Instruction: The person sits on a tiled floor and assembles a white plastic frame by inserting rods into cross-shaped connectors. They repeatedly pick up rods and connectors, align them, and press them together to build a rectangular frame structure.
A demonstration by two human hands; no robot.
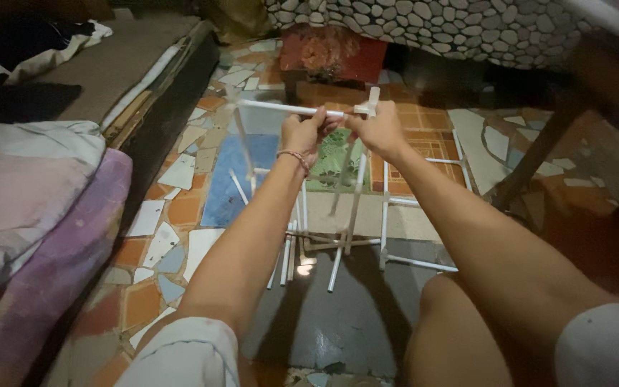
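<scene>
Seen from the head camera, the left hand (301, 132) and right hand (377, 129) pinch a white rod (281, 108) of a white rod frame (356, 215) held above the mosaic-tiled floor (180, 215), beside a mattress (30, 215).

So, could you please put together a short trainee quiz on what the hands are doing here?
1. True or false: both hands grip the same white rod.
2. Which hand wears a bracelet?
3. What lies on the floor under the hands: A) loose white rods, B) plates, C) books?

Key:
1. True; the left hand and the right hand meet at its white connector.
2. The left.
3. A.
</scene>
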